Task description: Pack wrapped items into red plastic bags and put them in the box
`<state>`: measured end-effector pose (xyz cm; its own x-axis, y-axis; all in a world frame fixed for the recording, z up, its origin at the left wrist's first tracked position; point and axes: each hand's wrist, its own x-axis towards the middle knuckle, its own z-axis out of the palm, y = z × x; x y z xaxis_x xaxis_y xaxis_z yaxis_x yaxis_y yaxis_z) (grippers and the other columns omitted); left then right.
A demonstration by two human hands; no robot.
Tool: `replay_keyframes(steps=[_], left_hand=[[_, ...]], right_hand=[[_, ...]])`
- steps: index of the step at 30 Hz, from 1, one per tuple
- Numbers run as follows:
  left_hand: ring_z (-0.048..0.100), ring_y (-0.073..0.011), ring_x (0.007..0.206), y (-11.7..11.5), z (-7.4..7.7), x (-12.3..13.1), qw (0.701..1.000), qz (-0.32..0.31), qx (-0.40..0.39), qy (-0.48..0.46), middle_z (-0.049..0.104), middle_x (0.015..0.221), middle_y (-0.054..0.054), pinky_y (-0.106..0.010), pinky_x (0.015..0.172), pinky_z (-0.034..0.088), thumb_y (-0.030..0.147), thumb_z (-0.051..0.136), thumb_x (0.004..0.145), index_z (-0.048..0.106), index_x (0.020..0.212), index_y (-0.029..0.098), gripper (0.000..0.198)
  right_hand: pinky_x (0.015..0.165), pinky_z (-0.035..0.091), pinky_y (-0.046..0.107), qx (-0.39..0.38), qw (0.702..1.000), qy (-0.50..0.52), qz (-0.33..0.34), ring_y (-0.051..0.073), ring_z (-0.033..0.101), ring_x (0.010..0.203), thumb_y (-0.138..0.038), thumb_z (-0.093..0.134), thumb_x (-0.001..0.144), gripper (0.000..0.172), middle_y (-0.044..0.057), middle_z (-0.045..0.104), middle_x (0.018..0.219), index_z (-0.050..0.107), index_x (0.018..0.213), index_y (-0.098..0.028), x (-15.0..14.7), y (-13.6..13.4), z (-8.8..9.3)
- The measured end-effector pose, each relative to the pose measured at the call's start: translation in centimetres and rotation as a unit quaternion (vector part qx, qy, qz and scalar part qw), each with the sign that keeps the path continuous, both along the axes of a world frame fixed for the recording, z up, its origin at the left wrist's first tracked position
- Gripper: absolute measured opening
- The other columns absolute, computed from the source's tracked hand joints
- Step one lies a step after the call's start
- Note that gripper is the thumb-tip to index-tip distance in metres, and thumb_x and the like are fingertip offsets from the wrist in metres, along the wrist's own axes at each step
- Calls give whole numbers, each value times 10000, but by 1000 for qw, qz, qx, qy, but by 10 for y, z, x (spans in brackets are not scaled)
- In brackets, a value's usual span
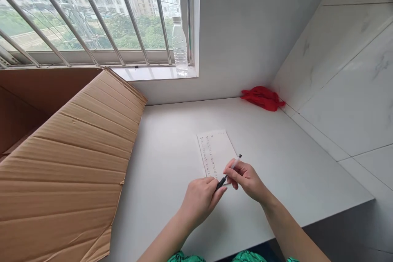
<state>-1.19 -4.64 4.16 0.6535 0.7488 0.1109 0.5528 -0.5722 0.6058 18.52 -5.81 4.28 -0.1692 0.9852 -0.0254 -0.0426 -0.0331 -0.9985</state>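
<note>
A pen (pixel 235 163) with a black cap and a clear barrel is held at a slant by both hands. My left hand (pixel 202 197) is closed round its capped lower end. The fingers of my right hand (pixel 245 177) pinch the clear barrel near the upper end. Just behind and partly under the hands, a white sheet or pad (pixel 219 147) lies on the white table (pixel 166 151), with columns of small marks down its left side. Its near edge is partly hidden by my hands.
A large open cardboard box (pixel 76 151) stands at the left, its flap reaching over the table. On the windowsill is a clear plastic bottle (pixel 180 49). A red cloth or bag (pixel 262 98) lies in the back right corner by the tiled wall.
</note>
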Motion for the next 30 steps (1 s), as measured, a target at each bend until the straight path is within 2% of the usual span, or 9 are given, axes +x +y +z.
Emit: replay_keyframes(steps=[5, 9, 12, 14, 16, 19, 21, 27, 30], left_hand=[[280, -94, 541, 6, 10, -5, 939, -18, -302, -165, 320, 586, 36, -239, 525, 240, 518, 334, 1010, 330, 639, 182, 501], [225, -85, 536, 15, 6, -13, 885, 15, -400, -240, 278, 579, 48, -248, 513, 191, 602, 391, 969, 318, 635, 187, 538], [259, -87, 530, 18, 1, -20, 854, 2, -454, -253, 275, 561, 48, -248, 528, 220, 627, 362, 965, 304, 622, 191, 558], [291, -98, 550, 19, -1, -23, 867, 20, -439, -235, 297, 569, 39, -248, 549, 248, 625, 325, 973, 306, 621, 191, 559], [327, -116, 584, 20, -3, -24, 911, 86, -354, -195, 352, 612, 21, -251, 562, 266, 601, 313, 982, 334, 641, 192, 533], [410, -132, 632, 22, -6, -21, 957, 182, -188, -124, 505, 812, -18, -259, 581, 312, 518, 304, 1006, 407, 720, 200, 440], [434, -118, 604, 24, -9, -20, 968, 196, -125, -92, 555, 982, -27, -266, 574, 336, 458, 288, 1019, 428, 767, 208, 381], [484, -101, 557, 22, -16, -17, 982, 153, -88, -67, 587, 1080, -16, -264, 555, 398, 371, 290, 1035, 444, 789, 219, 328], [479, -96, 546, 22, -18, -17, 985, 146, -78, -56, 596, 1089, -13, -264, 548, 406, 356, 299, 1036, 443, 788, 218, 319]], right_hand=[[492, 437, 242, 25, 999, 18, 15, 105, 527, 537, -484, 599, 943, 327, -6, 583, 669, 647, 812, -188, -10, 18, 8], [511, 450, 244, 22, 998, 49, 24, 107, 543, 533, -475, 613, 937, 320, -2, 594, 659, 644, 815, -181, -20, 36, 9], [447, 391, 214, 36, 990, 105, -90, 82, 477, 454, -505, 613, 928, 333, -45, 528, 572, 607, 808, -194, -7, 56, 9], [420, 364, 194, 71, 960, 142, -230, 72, 444, 439, -529, 611, 919, 341, -66, 494, 556, 572, 809, -209, 11, 70, 9], [459, 425, 201, 85, 951, 112, -276, 88, 504, 487, -547, 602, 917, 337, -46, 564, 608, 572, 870, -215, 25, 82, 7], [522, 505, 229, 79, 964, 34, -250, 109, 567, 559, -509, 702, 852, 332, -25, 631, 708, 544, 916, -225, 26, 92, -1], [500, 501, 218, 78, 965, -6, -249, 94, 536, 533, -460, 762, 803, 349, -54, 587, 689, 507, 865, -230, 16, 98, -10], [586, 578, 269, 54, 973, -93, -202, 149, 618, 712, -528, 620, 870, 350, 13, 651, 856, 600, 1049, -228, -6, 123, -34], [576, 558, 256, 53, 970, -134, -198, 151, 603, 699, -531, 652, 839, 327, 23, 652, 841, 650, 924, -215, -4, 128, -41]])
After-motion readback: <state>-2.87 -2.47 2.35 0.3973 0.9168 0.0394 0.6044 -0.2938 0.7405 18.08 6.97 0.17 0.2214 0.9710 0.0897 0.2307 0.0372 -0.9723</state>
